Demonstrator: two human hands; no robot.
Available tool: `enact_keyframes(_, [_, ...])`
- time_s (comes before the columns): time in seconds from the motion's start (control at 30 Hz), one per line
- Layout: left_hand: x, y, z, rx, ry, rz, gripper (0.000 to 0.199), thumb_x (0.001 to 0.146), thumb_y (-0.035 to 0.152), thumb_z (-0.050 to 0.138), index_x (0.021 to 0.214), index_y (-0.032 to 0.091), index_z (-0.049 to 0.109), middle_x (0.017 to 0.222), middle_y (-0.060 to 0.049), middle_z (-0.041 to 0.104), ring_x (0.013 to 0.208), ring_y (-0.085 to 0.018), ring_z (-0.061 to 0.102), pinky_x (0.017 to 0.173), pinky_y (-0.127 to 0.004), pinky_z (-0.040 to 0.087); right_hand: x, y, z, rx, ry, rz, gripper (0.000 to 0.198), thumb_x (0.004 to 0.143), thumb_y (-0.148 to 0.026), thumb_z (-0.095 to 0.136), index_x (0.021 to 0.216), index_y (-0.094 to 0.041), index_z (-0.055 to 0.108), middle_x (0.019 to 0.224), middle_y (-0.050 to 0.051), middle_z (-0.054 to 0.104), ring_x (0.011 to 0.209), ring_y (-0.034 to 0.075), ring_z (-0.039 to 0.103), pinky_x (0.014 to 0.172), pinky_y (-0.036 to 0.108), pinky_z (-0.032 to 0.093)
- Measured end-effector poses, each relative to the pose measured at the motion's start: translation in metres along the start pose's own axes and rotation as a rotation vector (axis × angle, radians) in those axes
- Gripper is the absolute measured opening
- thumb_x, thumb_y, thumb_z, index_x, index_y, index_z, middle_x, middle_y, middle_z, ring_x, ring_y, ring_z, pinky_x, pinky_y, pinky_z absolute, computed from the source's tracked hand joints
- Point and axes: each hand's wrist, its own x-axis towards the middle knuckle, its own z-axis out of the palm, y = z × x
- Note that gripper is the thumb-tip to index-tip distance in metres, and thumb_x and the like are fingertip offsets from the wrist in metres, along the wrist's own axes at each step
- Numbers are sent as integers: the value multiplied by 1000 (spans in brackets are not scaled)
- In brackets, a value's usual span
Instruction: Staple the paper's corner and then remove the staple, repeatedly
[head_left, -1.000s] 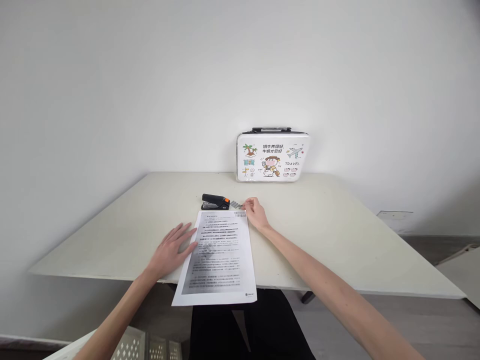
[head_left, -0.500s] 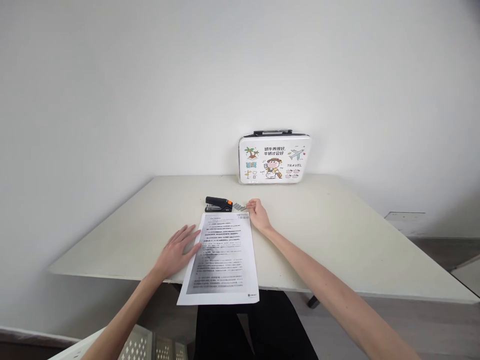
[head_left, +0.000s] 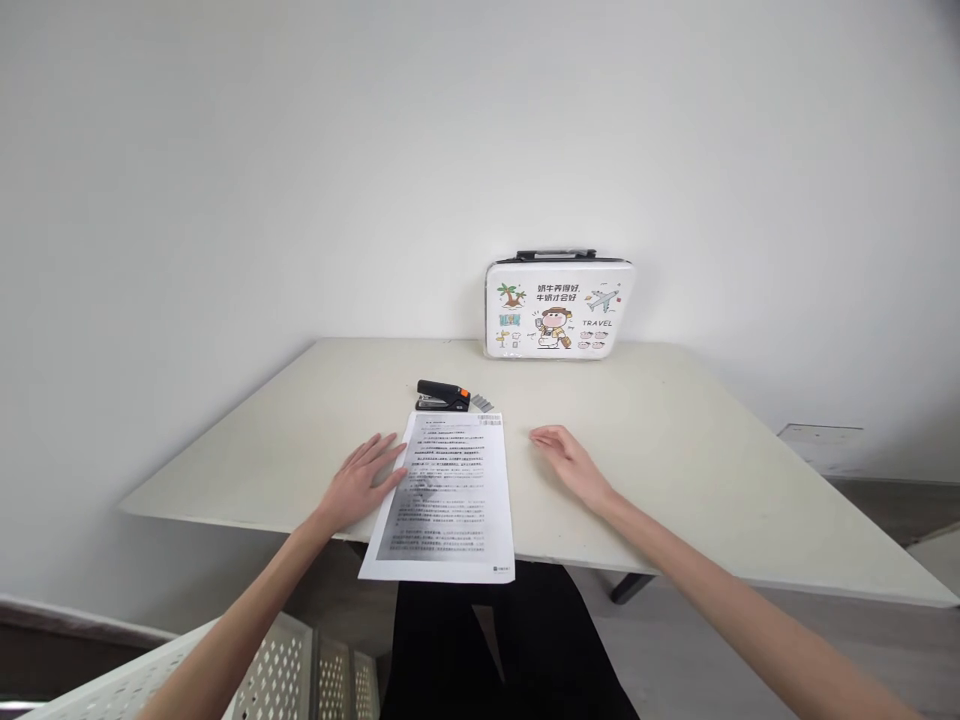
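Observation:
A printed sheet of paper (head_left: 450, 490) lies on the table, its near end hanging past the front edge. My left hand (head_left: 364, 480) rests open at the sheet's left side, with fingertips touching its margin. To the right of the sheet, apart from it, is my right hand (head_left: 570, 465), fingers loosely bent and nothing visible in them. Just beyond the sheet's top edge sits a black stapler (head_left: 442, 396) with an orange part at its right end. Several grey strips of staples (head_left: 482, 403) lie beside the stapler, near the sheet's top right corner.
A white case (head_left: 559, 310) with cartoon prints and a black handle stands against the wall at the back of the table (head_left: 660, 430). Below on the left are white perforated panels (head_left: 277, 665). A socket plate (head_left: 821, 434) is on the right wall.
My right hand has moved away from the staple strips, to the right and towards me. My left hand stays at the sheet's left edge. The whole view has shifted slightly.

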Motion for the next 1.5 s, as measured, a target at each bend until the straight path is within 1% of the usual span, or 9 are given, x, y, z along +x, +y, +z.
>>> enact_keyframes(0.13, [1,5,-2,-7,-31,-33,58,104,64,38,153,36,50,165,4,39,156,-28,29,126,-52,28,-48,-25,-55,-157,-113,115,31,95,-56,58,110,-32,69,131,7,71,125,27,66,112,46,48])
enact_keyframes(0.3, [-1,9,-4,-32,-18,-18,57,106,60,31,155,34,49,164,3,41,156,-27,29,127,-50,27,-92,-35,-107,-359,-111,66,36,95,-62,55,112,-34,71,134,8,70,124,30,66,104,44,55])
enact_keyframes(0.53, [9,7,-6,-81,41,-29,60,106,59,30,149,27,56,154,-3,56,147,-27,45,123,-48,36,-110,-30,-123,-396,4,104,37,94,-64,54,105,-33,70,124,10,73,115,32,71,98,46,58])
enact_keyframes(0.7, [75,34,-25,30,209,50,47,106,42,34,145,27,56,146,-7,61,138,-28,51,118,-49,38,-105,-27,-117,-382,45,118,35,93,-62,54,100,-32,70,118,10,75,108,31,73,93,44,59])
enact_keyframes(0.83, [147,53,-29,173,77,127,42,102,35,49,141,23,57,146,-12,59,142,-31,44,117,-48,31,-107,-25,-116,-377,50,100,33,95,-60,54,100,-33,71,117,9,76,108,30,73,92,42,60])
enact_keyframes(1.03, [201,54,-22,199,-65,85,27,97,44,59,103,20,71,96,-12,75,103,-30,66,100,-45,39,-108,-23,-115,-390,53,81,32,96,-59,52,100,-33,70,117,8,75,109,29,72,89,41,60])
enact_keyframes(1.27, [159,75,-51,97,49,100,31,104,39,46,123,21,62,122,-12,69,115,-31,60,100,-45,42,-107,-21,-115,-408,52,78,31,95,-58,52,101,-34,70,118,9,76,107,30,73,87,42,60])
enact_keyframes(1.4, [110,121,-58,-78,158,162,32,106,38,43,130,21,55,125,-12,64,116,-28,59,98,-42,48,-106,-19,-113,-406,68,89,31,94,-59,53,100,-33,70,116,9,76,108,31,73,88,43,60])
enact_keyframes(1.5, [83,163,-55,-183,134,284,26,105,37,47,125,23,56,118,-10,66,108,-28,63,95,-45,49,-105,-20,-112,-379,75,87,33,94,-60,53,98,-32,70,114,10,76,107,31,73,88,43,59])
